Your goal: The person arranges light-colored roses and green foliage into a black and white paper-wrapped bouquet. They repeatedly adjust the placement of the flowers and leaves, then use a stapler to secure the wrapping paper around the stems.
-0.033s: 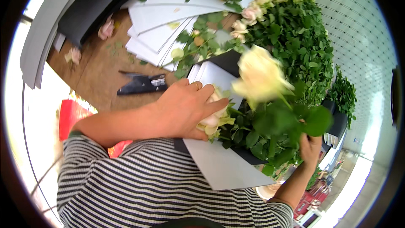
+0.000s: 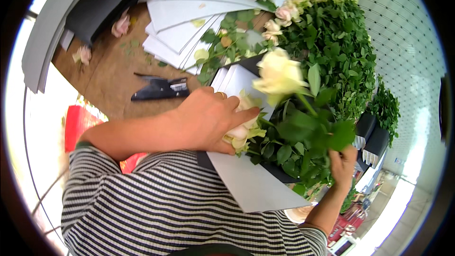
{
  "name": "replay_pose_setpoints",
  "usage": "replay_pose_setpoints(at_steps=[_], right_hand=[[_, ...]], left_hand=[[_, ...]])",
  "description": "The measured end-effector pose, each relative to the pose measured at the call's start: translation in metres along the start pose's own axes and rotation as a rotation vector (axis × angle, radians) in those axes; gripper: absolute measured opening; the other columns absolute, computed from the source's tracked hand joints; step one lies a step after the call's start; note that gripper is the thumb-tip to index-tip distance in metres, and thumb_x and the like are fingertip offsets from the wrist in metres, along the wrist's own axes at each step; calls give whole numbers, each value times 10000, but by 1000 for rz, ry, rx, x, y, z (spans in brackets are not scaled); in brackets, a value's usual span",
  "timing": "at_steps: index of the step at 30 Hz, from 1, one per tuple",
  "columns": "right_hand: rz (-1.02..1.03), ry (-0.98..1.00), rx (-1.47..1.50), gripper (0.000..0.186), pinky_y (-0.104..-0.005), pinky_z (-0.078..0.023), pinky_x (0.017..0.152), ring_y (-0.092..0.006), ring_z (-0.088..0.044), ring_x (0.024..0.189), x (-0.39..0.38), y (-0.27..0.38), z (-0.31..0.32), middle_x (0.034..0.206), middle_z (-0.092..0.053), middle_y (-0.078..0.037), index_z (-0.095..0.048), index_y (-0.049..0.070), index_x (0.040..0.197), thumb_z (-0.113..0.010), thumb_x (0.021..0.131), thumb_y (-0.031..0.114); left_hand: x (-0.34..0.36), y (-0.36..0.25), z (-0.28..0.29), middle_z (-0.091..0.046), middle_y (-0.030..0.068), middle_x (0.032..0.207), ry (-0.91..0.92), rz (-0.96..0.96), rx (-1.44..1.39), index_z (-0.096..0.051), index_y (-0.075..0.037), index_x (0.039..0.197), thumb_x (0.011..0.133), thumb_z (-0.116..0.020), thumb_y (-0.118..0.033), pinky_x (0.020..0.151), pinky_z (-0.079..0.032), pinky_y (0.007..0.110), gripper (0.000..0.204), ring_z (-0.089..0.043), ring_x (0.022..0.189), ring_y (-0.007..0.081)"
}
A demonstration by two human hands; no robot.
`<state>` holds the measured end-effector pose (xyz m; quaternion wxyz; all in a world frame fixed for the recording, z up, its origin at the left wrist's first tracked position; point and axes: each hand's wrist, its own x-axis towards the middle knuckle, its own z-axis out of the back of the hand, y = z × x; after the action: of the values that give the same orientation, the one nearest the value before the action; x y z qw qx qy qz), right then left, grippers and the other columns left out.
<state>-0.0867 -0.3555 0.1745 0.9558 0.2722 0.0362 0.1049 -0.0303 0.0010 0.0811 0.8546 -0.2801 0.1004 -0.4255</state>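
Observation:
My left hand (image 2: 208, 118), a ring on one finger, presses down on a small bunch of pale roses (image 2: 244, 132) and grips their heads. They lie on a white paper sheet (image 2: 251, 185) over a dark one. My right hand (image 2: 342, 163) is closed around the leafy stem (image 2: 308, 137) of a large cream rose (image 2: 279, 73), whose bloom stands above the bunch. My striped shirt fills the lower picture.
A black stapler (image 2: 159, 87) lies on the brown table (image 2: 109, 71). White sheets (image 2: 189, 14) fan out behind it. Pink roses (image 2: 289, 12) and thick greenery (image 2: 336, 47) stand at the right. Loose rose heads (image 2: 121, 26) lie at the left, near a red object (image 2: 78, 121).

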Motion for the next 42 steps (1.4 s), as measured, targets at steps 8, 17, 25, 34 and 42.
replay_pose_setpoints(at_steps=[8, 17, 25, 34, 42], right_hand=[[2, -62, -214, 250, -224, -448, 637, -98, -552, 715, 33, 54, 20, 938, -667, -66, -646, -4, 1129, -549, 900, 15], [-147, 195, -364, 228, -333, -511, 685, -283, -644, 752, 1, -18, -16, 902, -675, -147, -674, 35, 1052, -668, 838, 111], [24, 170, -655, 316, -366, -499, 658, -309, -612, 748, 36, 47, -21, 974, -636, -152, -631, 12, 1096, -693, 810, 133], [305, 8, -202, 301, -343, -512, 612, -288, -635, 720, 99, 41, -121, 900, -650, -124, -634, 38, 1096, -667, 797, 51], [287, 168, -141, 313, -346, -497, 569, -264, -626, 686, 92, 37, -124, 828, -631, -65, -650, 100, 1081, -656, 773, 39]], left_hand=[[1, 1, 9, -662, 93, 715, 173, 71, -101, -457, -138, 1347, 694, -744, -465, 574, -507, 391, 785, -670, 663, 275], [4, 5, 8, -677, 87, 752, 237, 48, -112, -418, -140, 1383, 731, -718, -473, 577, -500, 383, 791, -670, 675, 266], [-4, 9, -14, -609, 43, 601, 32, -3, -78, -361, -179, 1436, 720, -695, -488, 423, -402, 333, 848, -608, 513, 215], [-4, 13, -15, -616, 44, 611, 22, -21, -127, -377, -190, 1426, 725, -689, -475, 421, -397, 333, 818, -614, 519, 220], [0, 8, -4, -628, 79, 904, 119, 47, -124, -479, -205, 1349, 639, -760, -484, 497, -420, 327, 813, -595, 591, 223]])
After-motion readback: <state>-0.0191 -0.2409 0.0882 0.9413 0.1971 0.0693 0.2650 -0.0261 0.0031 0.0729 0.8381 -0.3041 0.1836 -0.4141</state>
